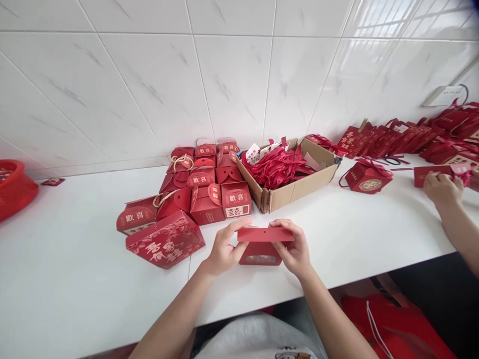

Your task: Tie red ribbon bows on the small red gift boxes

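A small red gift box (261, 253) with an oval window in its front stands at the table's near edge. My left hand (227, 245) grips the left end of its top flap, thumb in front and fingers behind. On the other end, my right hand (292, 245) pinches the same flap, which has a small hole in it. Just left of my left hand lies a larger red box (166, 241) with white characters, beside a cluster of red gift boxes (202, 197), some with rope handles.
Behind the hands sits a cardboard tray (303, 183) full of red ribbons (275, 167). A ribboned box (368, 177) stands to its right. A co-worker's hands (445, 188) hold a red box at far right. A red bag (17, 187) is at far left.
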Demonstrator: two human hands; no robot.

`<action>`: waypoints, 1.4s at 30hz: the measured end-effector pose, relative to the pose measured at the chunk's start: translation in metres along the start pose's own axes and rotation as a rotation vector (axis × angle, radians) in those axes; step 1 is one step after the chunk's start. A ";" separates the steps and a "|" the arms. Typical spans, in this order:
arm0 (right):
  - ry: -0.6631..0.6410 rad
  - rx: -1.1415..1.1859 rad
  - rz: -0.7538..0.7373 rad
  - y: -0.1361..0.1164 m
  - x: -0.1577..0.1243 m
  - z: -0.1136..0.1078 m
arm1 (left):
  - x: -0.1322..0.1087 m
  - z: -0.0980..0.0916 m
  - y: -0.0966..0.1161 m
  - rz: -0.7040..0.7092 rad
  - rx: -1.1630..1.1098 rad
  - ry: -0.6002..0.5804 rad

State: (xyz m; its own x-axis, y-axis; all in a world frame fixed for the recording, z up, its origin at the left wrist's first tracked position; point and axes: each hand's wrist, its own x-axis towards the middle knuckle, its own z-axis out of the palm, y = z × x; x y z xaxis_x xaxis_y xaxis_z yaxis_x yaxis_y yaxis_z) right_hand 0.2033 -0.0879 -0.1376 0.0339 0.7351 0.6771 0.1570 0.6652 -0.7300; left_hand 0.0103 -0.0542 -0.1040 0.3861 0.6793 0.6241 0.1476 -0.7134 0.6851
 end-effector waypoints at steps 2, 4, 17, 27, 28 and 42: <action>-0.015 0.009 -0.024 0.001 -0.002 0.000 | -0.001 -0.001 -0.002 0.070 0.014 -0.028; -0.021 0.015 -0.019 0.002 -0.003 0.000 | -0.001 -0.001 -0.003 0.099 0.007 -0.053; -0.168 0.039 -0.053 -0.007 0.008 -0.010 | -0.004 -0.002 -0.001 0.247 0.038 0.015; -0.422 -0.115 0.023 -0.015 0.087 -0.038 | -0.015 -0.002 -0.002 -0.010 0.053 0.127; -0.327 -0.208 0.018 -0.015 0.111 -0.039 | -0.016 -0.002 -0.002 -0.029 0.053 0.119; -0.400 -0.921 0.130 0.080 0.262 0.022 | -0.017 -0.001 0.000 -0.057 0.031 0.127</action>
State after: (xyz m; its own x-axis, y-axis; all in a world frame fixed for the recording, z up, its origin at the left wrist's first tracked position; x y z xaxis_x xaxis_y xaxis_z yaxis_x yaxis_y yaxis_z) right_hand 0.2026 0.1614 -0.0206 -0.2022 0.8970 0.3931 0.8815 0.3416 -0.3260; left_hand 0.0026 -0.0652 -0.1145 0.2581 0.7341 0.6281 0.1947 -0.6763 0.7104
